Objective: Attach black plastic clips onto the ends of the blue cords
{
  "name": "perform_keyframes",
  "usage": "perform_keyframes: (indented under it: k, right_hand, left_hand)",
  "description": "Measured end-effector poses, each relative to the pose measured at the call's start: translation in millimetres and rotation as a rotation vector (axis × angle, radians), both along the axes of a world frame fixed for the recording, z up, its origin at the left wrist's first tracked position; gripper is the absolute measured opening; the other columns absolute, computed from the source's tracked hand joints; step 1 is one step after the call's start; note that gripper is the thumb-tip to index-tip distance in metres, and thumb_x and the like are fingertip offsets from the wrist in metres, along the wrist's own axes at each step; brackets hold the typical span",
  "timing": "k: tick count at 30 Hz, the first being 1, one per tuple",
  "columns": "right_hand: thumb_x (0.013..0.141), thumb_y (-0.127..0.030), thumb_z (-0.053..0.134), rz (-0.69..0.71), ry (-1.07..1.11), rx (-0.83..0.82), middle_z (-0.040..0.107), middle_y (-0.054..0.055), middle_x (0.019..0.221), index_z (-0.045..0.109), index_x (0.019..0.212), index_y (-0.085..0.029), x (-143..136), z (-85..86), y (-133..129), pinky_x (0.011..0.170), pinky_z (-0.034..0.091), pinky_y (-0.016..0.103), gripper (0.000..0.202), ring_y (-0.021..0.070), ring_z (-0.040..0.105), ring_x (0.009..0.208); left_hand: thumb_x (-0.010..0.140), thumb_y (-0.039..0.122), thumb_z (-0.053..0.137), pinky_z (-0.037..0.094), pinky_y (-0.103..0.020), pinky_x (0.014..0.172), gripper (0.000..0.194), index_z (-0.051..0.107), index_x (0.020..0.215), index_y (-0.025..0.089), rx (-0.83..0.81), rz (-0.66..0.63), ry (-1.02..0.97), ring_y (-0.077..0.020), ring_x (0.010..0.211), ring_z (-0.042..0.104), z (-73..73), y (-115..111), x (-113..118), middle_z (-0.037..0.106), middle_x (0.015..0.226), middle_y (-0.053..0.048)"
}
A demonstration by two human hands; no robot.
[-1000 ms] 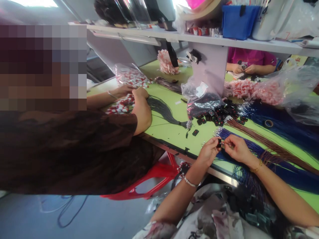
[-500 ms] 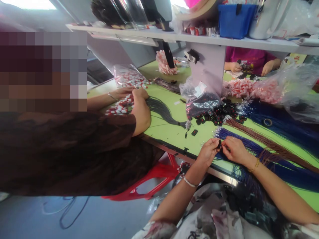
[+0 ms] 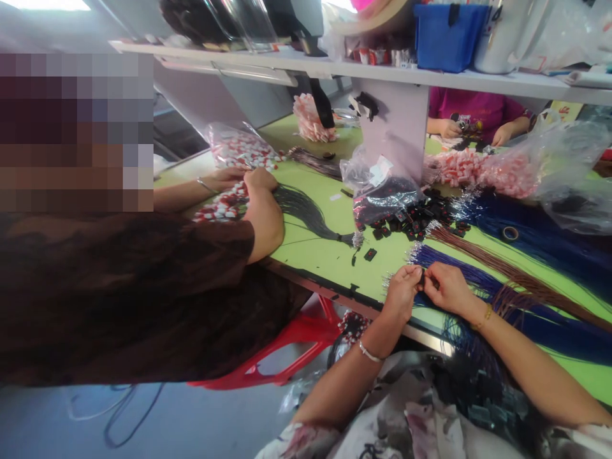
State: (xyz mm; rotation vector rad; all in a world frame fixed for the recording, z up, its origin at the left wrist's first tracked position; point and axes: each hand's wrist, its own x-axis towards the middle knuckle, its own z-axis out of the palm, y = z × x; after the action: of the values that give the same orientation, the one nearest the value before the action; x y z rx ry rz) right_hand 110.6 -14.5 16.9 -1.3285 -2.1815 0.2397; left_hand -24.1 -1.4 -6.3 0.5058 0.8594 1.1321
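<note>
At the table's near edge, my left hand [image 3: 404, 292] is closed in a pinch around a small black connector housing [image 3: 421, 279]. My right hand [image 3: 447, 287] meets it from the other side with thumb and fingers pressed together. What those right fingertips grip is too small and covered to make out. Just beyond lie a bundle of blue wires [image 3: 482, 284] with silvery tips and a bundle of brown wires [image 3: 492, 256]. A pile of black connector housings [image 3: 406, 222] sits farther back, and one loose black housing [image 3: 370, 254] lies to the left.
A co-worker's hand [image 3: 262, 185] at left handles dark wires [image 3: 306, 207] near red and white connectors. Across the table another person's hands [image 3: 450, 129] are busy. A shelf [image 3: 306, 62] spans above, holding a blue bin [image 3: 449, 38]. A red stool [image 3: 287, 347] stands below.
The whole view has shifted slightly. My hands stay together at the black connector housing, the left wrist turned a little more upright. The co-worker's hands at left have barely moved.
</note>
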Motion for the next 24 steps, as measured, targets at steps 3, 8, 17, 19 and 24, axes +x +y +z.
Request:
perform_keyframes:
  k: [3,8,17,19,24]
  right_hand:
    - [0.081,-0.020,0.047,-0.014,-0.026,-0.029,0.056,0.003,0.066,0.055,0.071,-0.018,2,4.0,1,0.057,0.034,0.025,0.013,0.0137,0.048,0.059]
    - [0.088,-0.028,0.042,-0.163,0.070,-0.145,0.065,0.003,0.079,0.062,0.081,-0.019,38,17.1,41,0.066,0.039,0.024,0.023,0.0141,0.056,0.070]
    - [0.083,-0.031,0.050,-0.435,-0.381,-0.273,0.066,0.007,0.093,0.066,0.087,-0.019,44,-2.7,99,0.062,0.034,0.024,0.020,0.0166,0.058,0.076]
    - [0.084,-0.029,0.049,-0.416,-0.368,-0.222,0.065,0.009,0.091,0.064,0.084,-0.018,43,-5.6,99,0.059,0.033,0.025,0.018,0.0163,0.056,0.072]
    - [0.084,-0.025,0.047,-0.378,-0.217,-0.130,0.063,0.006,0.073,0.060,0.083,-0.017,46,-4.4,97,0.054,0.028,0.025,0.015,0.0147,0.050,0.058]
  left_hand:
    - [0.056,0.034,0.081,0.041,-0.021,0.057,0.034,0.061,0.075,0.013,0.011,0.003,0.032,-0.0083,0.060,0.053,0.8,0,3,0.059,0.068,0.000]
    - [0.058,0.033,0.080,0.042,-0.021,0.060,0.034,0.064,0.081,0.014,0.006,-0.024,-0.034,-0.0100,0.067,0.056,1.4,6,7,0.063,0.076,-0.003]
    - [0.060,0.031,0.080,0.042,-0.021,0.059,0.033,0.064,0.083,0.012,-0.008,-0.092,-0.062,-0.0106,0.067,0.056,-5.0,8,8,0.064,0.077,-0.006]
    - [0.061,0.031,0.079,0.042,-0.021,0.059,0.033,0.064,0.083,0.012,0.003,-0.098,-0.065,-0.0105,0.067,0.055,-3.4,7,7,0.063,0.077,-0.005]
    - [0.062,0.031,0.079,0.043,-0.021,0.059,0.033,0.063,0.084,0.013,0.011,-0.104,-0.077,-0.0107,0.068,0.056,-2.7,6,6,0.063,0.077,-0.005]
